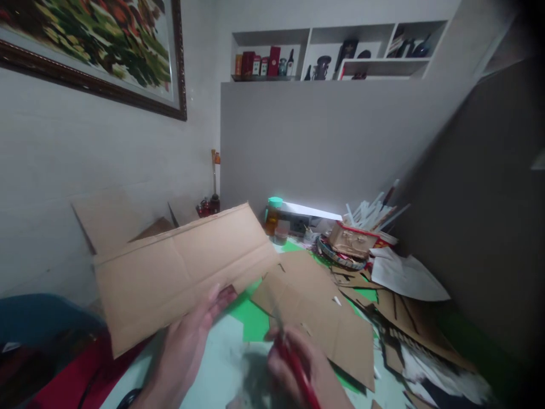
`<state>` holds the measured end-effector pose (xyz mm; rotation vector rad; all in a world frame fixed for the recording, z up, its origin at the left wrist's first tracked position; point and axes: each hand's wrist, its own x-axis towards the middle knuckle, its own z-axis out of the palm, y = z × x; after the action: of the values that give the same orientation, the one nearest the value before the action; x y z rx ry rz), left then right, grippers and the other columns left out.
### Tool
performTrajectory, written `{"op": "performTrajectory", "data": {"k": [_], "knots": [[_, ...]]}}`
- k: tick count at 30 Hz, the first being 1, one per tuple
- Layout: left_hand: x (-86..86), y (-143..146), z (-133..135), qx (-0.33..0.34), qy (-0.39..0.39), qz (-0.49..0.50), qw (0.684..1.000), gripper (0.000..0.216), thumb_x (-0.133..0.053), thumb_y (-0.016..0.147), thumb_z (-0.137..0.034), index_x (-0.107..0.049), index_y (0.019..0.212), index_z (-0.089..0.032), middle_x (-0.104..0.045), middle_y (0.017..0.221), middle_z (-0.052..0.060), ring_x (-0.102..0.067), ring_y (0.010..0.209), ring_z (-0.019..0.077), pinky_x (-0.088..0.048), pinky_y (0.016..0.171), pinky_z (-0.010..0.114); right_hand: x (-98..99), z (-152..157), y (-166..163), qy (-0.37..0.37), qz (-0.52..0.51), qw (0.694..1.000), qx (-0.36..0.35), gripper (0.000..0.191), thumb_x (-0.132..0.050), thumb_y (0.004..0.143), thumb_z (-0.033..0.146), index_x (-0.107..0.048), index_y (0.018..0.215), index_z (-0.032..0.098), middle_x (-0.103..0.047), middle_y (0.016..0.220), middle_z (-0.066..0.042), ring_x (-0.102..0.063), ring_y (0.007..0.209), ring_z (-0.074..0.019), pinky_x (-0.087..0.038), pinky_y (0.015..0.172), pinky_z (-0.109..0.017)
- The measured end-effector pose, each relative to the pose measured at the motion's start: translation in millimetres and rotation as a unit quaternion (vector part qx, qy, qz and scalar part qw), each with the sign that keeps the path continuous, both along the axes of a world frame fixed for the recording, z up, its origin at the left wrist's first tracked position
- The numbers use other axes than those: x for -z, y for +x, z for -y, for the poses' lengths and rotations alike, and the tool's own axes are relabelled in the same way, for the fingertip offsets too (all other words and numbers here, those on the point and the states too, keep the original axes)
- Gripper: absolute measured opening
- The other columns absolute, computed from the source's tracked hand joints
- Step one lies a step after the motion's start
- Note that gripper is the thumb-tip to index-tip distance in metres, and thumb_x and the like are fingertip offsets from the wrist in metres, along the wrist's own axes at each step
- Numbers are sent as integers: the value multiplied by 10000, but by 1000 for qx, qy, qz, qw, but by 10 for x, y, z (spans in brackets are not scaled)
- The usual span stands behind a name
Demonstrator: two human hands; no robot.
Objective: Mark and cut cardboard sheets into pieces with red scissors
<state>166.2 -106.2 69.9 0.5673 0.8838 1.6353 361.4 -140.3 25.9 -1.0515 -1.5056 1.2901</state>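
Observation:
My left hand [189, 335] grips the lower edge of a creased brown cardboard piece [183, 267], which it holds tilted above the table at left. Part of the fingers is hidden by the cardboard. My right hand [298, 363] is closed around a red-handled tool with a narrow, pointed blade [276, 309]. Motion blurs this tool, so its exact kind is unclear. Its blade points up and away from me, apart from the held cardboard. Beyond the right hand, flat cardboard sheets [315, 307] lie on the table.
Green sheets [251, 315] show on the pale tabletop [217, 352]. Cardboard offcuts [409, 318] and white paper [409, 275] are heaped at right. Behind stand a box of white sticks [353, 238] and a jar with a green lid [272, 218]. A blue chair [38, 315] is at left.

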Motion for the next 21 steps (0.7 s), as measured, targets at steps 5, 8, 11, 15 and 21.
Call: {"op": "performTrajectory", "data": {"k": [5,8,11,15,21], "knots": [[77,260,244,107,-47,-9,993,322,-887,631,-366,-797,805,-110,-795,908,138,-743,882,255,-604,847,280,-78,-110,-14,-26,-223,969,104,448,-792,763,500,-594,1013,186,-643,821,-23,-565,645,-141,-408,520,-221],[106,388,303,144,-65,-18,987,229,-847,696,-358,-805,820,-170,-800,938,86,-743,918,234,-582,887,259,-145,-91,-17,-15,-255,958,131,378,-778,773,470,-589,930,183,-600,728,2,-571,642,-155,-465,560,-260],[128,474,310,165,-90,-35,982,145,-791,763,-340,-806,826,-210,-800,959,60,-738,958,213,-542,933,240,-192,-63,-7,-27,-284,944,165,346,-770,790,430,-578,947,188,-602,728,10,-587,632,-150,-481,550,-256],[236,495,326,206,-90,-58,973,266,-681,841,-398,-776,924,-164,-784,1037,107,-712,1028,208,-491,1003,313,-205,-72,36,-34,-306,931,198,346,-784,761,431,-576,880,181,-573,643,36,-551,547,-123,-440,476,-216],[429,234,313,253,-87,-28,963,276,-672,890,-360,-684,1106,-188,-679,1268,111,-602,1215,276,-464,1044,543,-264,-46,86,-20,-296,935,196,295,-763,788,396,-565,766,178,-587,572,28,-539,506,-124,-421,468,-219]]}}
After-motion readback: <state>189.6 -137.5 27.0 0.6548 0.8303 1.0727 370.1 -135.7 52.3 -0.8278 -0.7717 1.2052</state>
